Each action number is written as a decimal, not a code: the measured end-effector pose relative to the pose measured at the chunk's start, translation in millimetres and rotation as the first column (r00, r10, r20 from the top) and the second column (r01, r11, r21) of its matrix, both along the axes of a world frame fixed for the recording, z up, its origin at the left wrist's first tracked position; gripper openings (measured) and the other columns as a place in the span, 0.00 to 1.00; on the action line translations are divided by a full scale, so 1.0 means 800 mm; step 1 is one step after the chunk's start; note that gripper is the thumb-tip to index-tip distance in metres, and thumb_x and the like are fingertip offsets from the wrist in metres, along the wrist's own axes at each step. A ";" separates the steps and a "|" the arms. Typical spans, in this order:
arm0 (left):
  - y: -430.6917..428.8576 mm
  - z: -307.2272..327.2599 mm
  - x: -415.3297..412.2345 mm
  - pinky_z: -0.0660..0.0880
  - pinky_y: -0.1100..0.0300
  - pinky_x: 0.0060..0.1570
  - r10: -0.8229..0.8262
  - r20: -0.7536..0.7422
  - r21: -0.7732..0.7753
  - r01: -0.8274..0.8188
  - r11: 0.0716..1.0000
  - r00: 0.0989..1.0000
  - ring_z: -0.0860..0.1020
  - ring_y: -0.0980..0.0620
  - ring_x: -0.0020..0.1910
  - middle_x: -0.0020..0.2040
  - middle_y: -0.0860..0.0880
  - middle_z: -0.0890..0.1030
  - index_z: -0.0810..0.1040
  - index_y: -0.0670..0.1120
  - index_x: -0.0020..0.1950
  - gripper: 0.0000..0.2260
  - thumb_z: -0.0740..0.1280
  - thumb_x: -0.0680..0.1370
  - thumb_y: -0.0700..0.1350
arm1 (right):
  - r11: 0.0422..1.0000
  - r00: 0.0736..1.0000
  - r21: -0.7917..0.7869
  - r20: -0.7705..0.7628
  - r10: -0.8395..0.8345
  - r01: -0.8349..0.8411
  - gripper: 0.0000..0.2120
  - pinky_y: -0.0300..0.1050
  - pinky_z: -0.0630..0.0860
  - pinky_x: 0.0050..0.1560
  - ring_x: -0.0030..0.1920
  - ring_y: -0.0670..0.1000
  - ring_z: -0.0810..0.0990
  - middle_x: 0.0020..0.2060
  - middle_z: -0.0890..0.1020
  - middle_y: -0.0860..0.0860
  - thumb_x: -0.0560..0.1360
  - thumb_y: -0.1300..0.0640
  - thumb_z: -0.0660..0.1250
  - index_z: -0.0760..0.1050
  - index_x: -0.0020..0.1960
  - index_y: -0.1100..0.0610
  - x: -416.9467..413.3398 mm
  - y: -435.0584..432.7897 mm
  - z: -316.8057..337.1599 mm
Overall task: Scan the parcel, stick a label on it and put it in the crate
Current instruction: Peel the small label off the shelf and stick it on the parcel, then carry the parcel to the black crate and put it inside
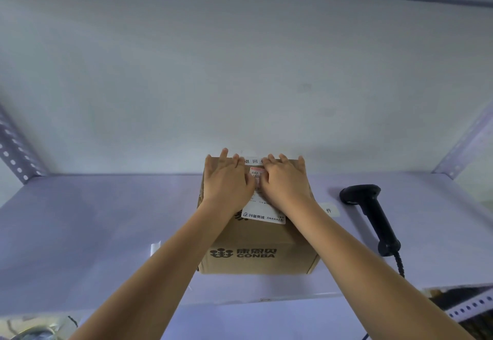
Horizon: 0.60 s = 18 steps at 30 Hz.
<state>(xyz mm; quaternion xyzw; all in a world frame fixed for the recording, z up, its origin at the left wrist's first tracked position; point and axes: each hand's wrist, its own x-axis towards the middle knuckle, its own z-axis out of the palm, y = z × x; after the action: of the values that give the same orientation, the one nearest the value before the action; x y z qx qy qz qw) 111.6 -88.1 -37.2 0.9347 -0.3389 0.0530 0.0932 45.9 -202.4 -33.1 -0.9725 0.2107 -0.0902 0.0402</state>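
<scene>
A brown cardboard parcel [256, 254] printed with "CONBA" stands on the pale shelf [93, 219]. A white shipping label [264, 215] covers part of its top, and a small pink-edged label [256, 173] lies near the far edge. My left hand [226, 179] and my right hand [285, 182] rest flat on the parcel's top, fingers spread, on either side of the small label and touching it. Each hand hides part of the labels. A black barcode scanner [372, 214] lies on the shelf to the right of the parcel.
The scanner's coiled cable [399, 265] runs off the shelf's front edge. A small white slip [329, 209] lies between parcel and scanner, another white scrap [155, 247] left of the parcel. Perforated metal uprights [16, 150] frame the shelf; a wall stands behind.
</scene>
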 end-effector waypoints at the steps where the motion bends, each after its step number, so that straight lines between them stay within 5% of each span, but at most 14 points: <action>1: 0.000 0.000 0.000 0.42 0.44 0.74 0.006 0.005 -0.001 -0.006 1.000 1.000 0.50 0.49 0.79 0.77 0.49 0.63 0.63 0.45 0.76 0.26 0.50 0.81 0.53 | 1.000 1.000 0.011 0.024 -0.006 0.006 0.22 0.63 0.46 0.75 0.76 0.54 0.61 0.74 0.68 0.51 0.80 0.52 0.51 0.67 0.72 0.55 -0.001 0.000 0.001; 7: 0.031 0.017 0.004 0.47 0.46 0.75 -0.014 -0.062 -0.174 0.003 0.985 0.998 0.50 0.48 0.79 0.79 0.48 0.59 0.61 0.46 0.77 0.26 0.52 0.81 0.55 | 0.953 0.944 0.298 0.326 -0.046 -0.057 0.22 0.54 0.53 0.77 0.77 0.51 0.59 0.77 0.62 0.52 0.81 0.54 0.55 0.65 0.75 0.53 -0.037 -0.015 0.019; 11: 0.096 0.018 0.014 0.53 0.51 0.74 -0.130 -0.328 -0.386 -0.007 0.922 0.936 0.53 0.51 0.78 0.80 0.52 0.54 0.54 0.51 0.79 0.30 0.57 0.80 0.60 | 0.824 0.943 0.552 0.325 -0.071 -0.128 0.27 0.44 0.52 0.74 0.78 0.45 0.53 0.78 0.57 0.46 0.80 0.46 0.60 0.59 0.77 0.47 -0.093 -0.042 0.019; 13: 0.120 0.018 0.008 0.61 0.55 0.70 -0.183 -0.422 -0.454 -0.032 0.890 0.888 0.62 0.53 0.74 0.77 0.58 0.61 0.56 0.55 0.78 0.31 0.60 0.78 0.62 | 0.721 0.960 0.683 0.264 -0.094 -0.118 0.32 0.46 0.53 0.74 0.77 0.43 0.53 0.78 0.56 0.43 0.77 0.40 0.62 0.55 0.77 0.42 -0.120 -0.053 0.013; 16: 0.132 0.014 -0.012 0.66 0.68 0.55 -0.279 -0.538 -0.527 -0.059 0.848 0.795 0.72 0.66 0.58 0.58 0.73 0.70 0.61 0.61 0.74 0.31 0.63 0.73 0.65 | 0.603 0.986 0.793 0.153 -0.063 -0.085 0.39 0.47 0.58 0.70 0.76 0.42 0.56 0.77 0.57 0.40 0.70 0.32 0.65 0.51 0.76 0.36 -0.140 -0.056 0.004; 18: 0.129 0.009 -0.021 0.73 0.62 0.59 -0.363 -0.648 -0.562 -0.098 0.821 0.669 0.77 0.66 0.57 0.57 0.69 0.79 0.65 0.61 0.71 0.28 0.66 0.73 0.65 | 0.558 0.993 0.825 0.120 -0.020 -0.088 0.45 0.47 0.60 0.71 0.75 0.44 0.60 0.76 0.59 0.39 0.65 0.30 0.66 0.50 0.76 0.36 -0.142 -0.054 0.001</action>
<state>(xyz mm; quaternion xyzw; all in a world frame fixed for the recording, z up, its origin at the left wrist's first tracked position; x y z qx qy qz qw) 95.1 15.1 -30.4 0.7784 -0.3127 -0.2364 0.4903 -67.5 -245.9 -32.6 -0.8366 0.2069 -0.0361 0.5059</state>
